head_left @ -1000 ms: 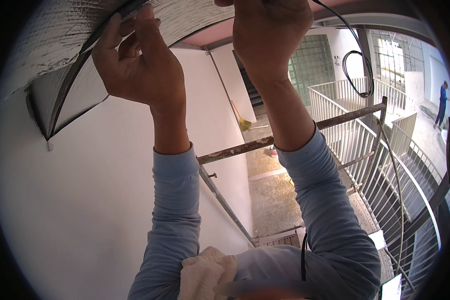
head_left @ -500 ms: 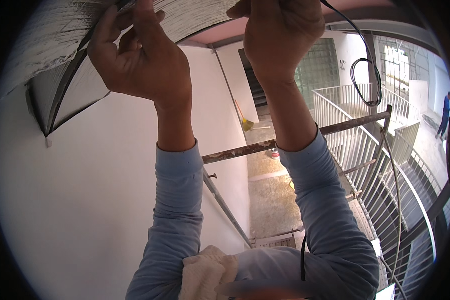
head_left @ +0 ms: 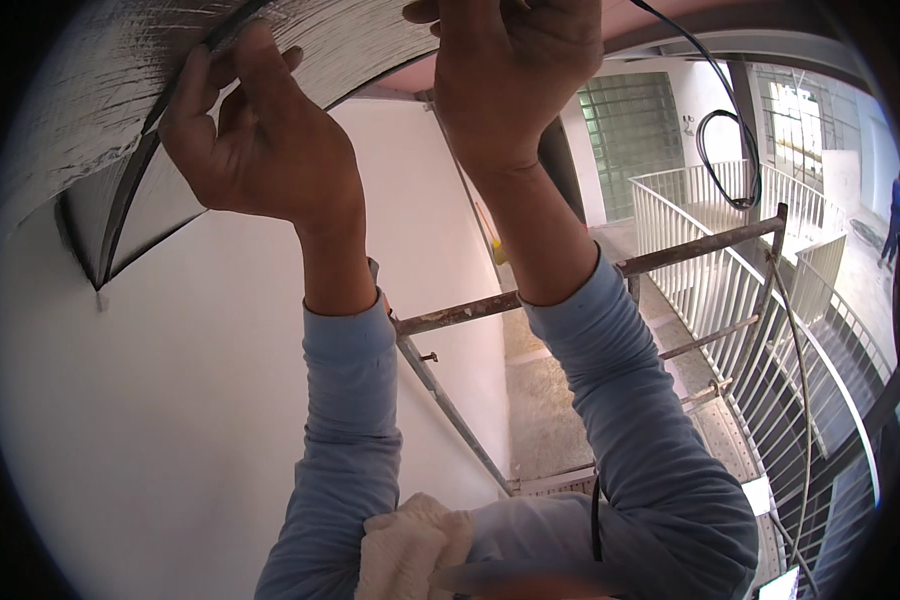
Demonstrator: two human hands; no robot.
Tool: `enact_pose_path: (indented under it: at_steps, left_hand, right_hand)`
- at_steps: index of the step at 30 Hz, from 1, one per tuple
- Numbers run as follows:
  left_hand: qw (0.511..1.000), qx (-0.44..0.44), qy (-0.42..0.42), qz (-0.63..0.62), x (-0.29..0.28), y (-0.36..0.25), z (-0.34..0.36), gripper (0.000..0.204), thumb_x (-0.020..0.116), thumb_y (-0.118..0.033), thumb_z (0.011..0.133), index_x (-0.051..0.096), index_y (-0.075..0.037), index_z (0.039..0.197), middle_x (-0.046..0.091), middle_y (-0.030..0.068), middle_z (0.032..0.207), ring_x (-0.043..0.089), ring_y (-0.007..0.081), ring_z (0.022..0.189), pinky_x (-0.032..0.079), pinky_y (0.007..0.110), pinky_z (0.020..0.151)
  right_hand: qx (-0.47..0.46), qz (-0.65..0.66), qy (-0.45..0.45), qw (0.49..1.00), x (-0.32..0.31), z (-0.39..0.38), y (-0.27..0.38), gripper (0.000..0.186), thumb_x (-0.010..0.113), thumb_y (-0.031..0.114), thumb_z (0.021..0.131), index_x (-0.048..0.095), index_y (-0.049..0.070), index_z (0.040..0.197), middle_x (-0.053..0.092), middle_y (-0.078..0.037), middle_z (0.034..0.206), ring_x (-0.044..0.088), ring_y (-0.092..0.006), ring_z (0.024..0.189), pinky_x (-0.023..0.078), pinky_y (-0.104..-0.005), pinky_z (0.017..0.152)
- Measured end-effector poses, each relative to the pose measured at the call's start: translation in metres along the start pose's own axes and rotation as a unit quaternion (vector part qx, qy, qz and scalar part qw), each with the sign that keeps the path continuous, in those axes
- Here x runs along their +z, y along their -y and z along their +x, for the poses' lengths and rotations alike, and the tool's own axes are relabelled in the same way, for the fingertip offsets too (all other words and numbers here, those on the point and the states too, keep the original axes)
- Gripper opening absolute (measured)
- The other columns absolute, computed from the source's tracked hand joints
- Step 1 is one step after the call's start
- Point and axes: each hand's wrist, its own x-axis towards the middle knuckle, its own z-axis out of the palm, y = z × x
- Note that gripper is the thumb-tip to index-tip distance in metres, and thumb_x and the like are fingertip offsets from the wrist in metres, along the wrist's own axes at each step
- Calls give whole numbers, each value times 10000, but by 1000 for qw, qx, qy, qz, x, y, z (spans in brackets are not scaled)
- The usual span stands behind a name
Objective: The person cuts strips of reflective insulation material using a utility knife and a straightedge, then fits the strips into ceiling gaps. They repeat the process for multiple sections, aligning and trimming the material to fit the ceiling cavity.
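Both arms raised overhead, forearms entering from six o'clock in light-blue sleeves. Left hand (head_left: 260, 140) up at eleven o'clock, back toward the camera, fingers curled. Right hand (head_left: 515, 75) at twelve o'clock, closed in a loose fist, wrist straight.

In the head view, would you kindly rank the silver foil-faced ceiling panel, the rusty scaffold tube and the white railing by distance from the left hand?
1. Silver foil-faced ceiling panel: overhead at upper left, touched by the fingers of the left hand.
2. Rusty scaffold tube: below and to the right, crossing behind the forearms.
3. White railing: far right, beyond the tube.
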Motion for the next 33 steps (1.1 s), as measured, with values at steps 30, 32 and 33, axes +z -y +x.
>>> enact_pose_path:
  at_steps: [30,32,33]
  left_hand:
    - [999,-3,-21,-48,-3,5,2,225,796,3,886,655,7,1061,686,53,891,642,85,740,549,222,647]
    - [999,16,-17,-43,-4,8,4,220,802,-8,885,659,6,1051,683,47,893,641,84,748,545,217,654]
    - [999,25,-13,-40,-5,9,5,218,806,-13,884,661,6,1046,682,44,894,640,83,753,543,214,658]
  right_hand:
    - [-114,-94,5,989,18,-18,-16,649,873,86,839,425,28,1305,545,-23,1014,530,-71,818,443,-195,681]
    - [-122,-124,6,985,19,-15,-16,655,876,92,836,420,24,1302,538,-23,1011,527,-71,819,438,-195,672]
    - [-121,-132,2,984,19,-14,-17,649,876,93,837,423,21,1297,536,-24,1008,527,-71,821,437,-196,669]
